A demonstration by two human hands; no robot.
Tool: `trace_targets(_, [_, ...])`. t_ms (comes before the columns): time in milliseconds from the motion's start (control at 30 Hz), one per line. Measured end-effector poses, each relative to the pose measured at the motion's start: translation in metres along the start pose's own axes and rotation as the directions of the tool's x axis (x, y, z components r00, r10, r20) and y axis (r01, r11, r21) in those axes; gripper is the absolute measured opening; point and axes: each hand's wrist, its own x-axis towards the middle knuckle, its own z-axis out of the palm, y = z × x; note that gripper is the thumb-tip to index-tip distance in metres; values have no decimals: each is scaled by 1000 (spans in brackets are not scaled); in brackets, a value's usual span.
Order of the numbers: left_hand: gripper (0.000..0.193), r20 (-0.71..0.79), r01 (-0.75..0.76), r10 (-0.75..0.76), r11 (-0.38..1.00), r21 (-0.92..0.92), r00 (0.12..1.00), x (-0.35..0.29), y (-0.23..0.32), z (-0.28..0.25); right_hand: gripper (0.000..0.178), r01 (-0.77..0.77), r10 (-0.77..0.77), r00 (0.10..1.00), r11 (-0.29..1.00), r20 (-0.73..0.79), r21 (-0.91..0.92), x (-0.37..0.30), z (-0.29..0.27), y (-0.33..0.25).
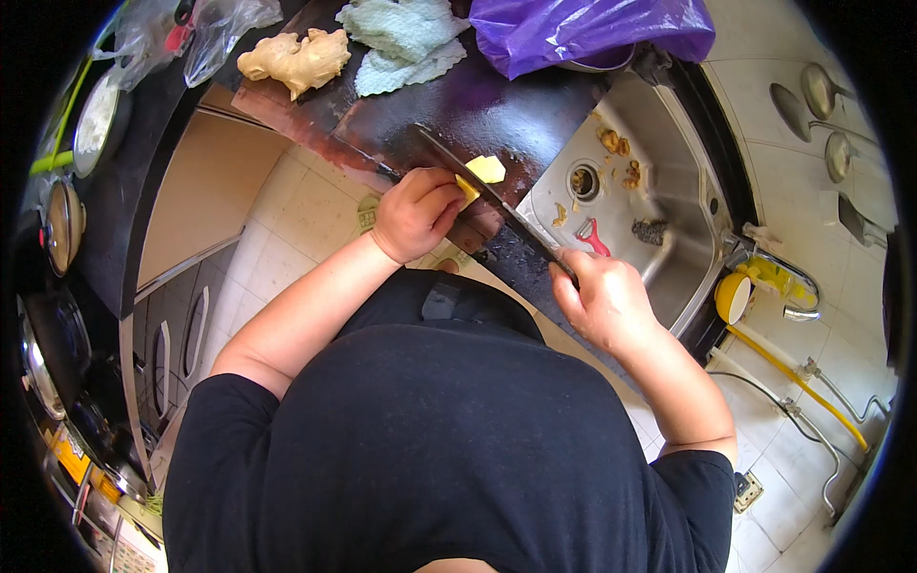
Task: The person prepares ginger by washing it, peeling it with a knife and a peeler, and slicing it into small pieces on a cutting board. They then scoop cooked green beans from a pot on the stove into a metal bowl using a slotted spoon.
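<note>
My right hand point(608, 298) is closed round the handle of a kitchen knife point(523, 227). Its long blade runs up and to the left across the dark countertop point(411, 110). At the blade's left side, my left hand point(417, 212) pinches a peeled yellow piece of ginger point(467, 188), partly hidden by the fingers. Just past the blade, on its right, lies another pale yellow piece point(486, 169). An unpeeled ginger root point(296, 63) rests farther back on the left.
A light blue cloth point(406, 43) and a purple plastic bag point(587, 33) lie at the back. Right of the counter is a steel sink point(680, 181) with brown peelings point(614, 143), a red peeler point(592, 236) and a dark scrubber point(650, 231). Ladles point(819, 91) hang on the right wall.
</note>
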Motion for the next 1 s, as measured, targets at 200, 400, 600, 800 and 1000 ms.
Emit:
trace_targets(200, [18, 10, -20, 20, 1000, -14, 1000, 1, -3, 1, 22, -1, 1, 1000, 1000, -4, -25, 41, 15, -16])
trace_targets(400, [19, 8, -78, 79, 997, -25, 997, -1, -5, -1, 22, 34, -29, 995, 998, -95, 50, 35, 22, 1])
trace_targets(600, [19, 33, -78, 79, 997, -18, 996, -5, -6, -3, 24, 40, -41, 999, 999, -32, -21, 6, 6, -6])
trace_targets(800, [19, 51, -59, 61, 997, -52, 997, -4, -5, -3, 23, -104, 118, 988, 986, 96, -133, 28, 6, -23])
trace_targets(1000, [22, 46, -115, 117, 992, -51, 992, -4, -10, -4, 25, 13, -7, 997, 997, -78, 81, 44, 28, -10])
